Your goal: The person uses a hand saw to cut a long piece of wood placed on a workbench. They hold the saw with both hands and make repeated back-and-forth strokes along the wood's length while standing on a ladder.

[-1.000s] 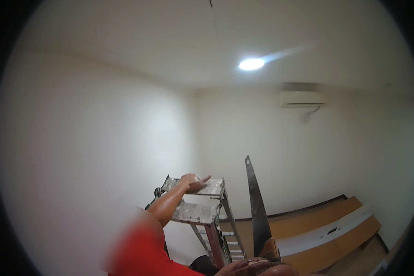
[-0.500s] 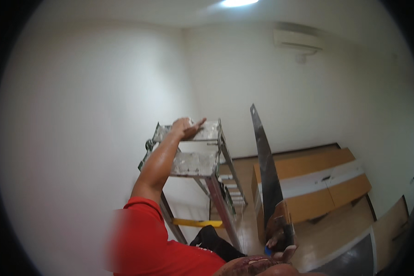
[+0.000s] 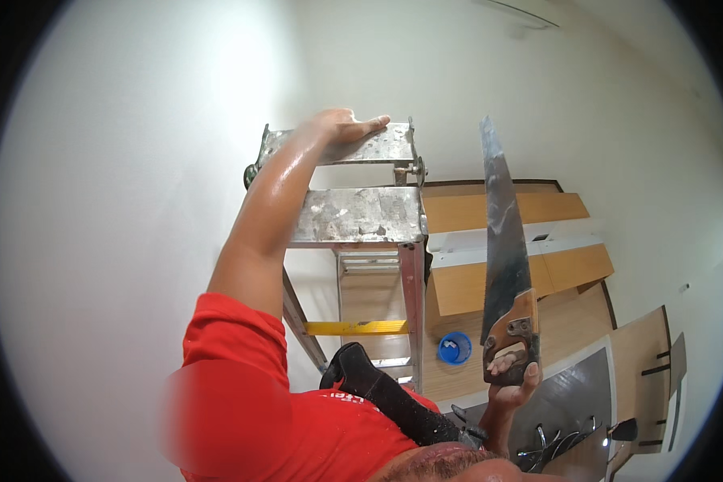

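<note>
My left hand (image 3: 339, 127) is closed over the far edge of the top step of a paint-spattered metal stepladder (image 3: 357, 215), its thumb lying along the surface. Part of the grip is hidden behind the hand. To the right, my right hand (image 3: 516, 382) is closed through the wooden handle of a handsaw (image 3: 502, 233). The saw stands nearly upright, blade tip pointing up and away, teeth facing left, touching nothing else. A yellow crossbar (image 3: 357, 328) spans the ladder lower down.
A blue bucket (image 3: 455, 347) stands on the wood floor far below. Beyond it are wood-and-white cabinets (image 3: 530, 281). A dark strap (image 3: 386, 402) crosses my red shirt. A dark-topped table (image 3: 574, 394) is at lower right, and a white wall (image 3: 112, 225) rises close on the left.
The view has tilted down, bringing the bucket and more floor into sight. My right hand has raised the saw and moved it rightward. My left hand stays on the stepladder top.
</note>
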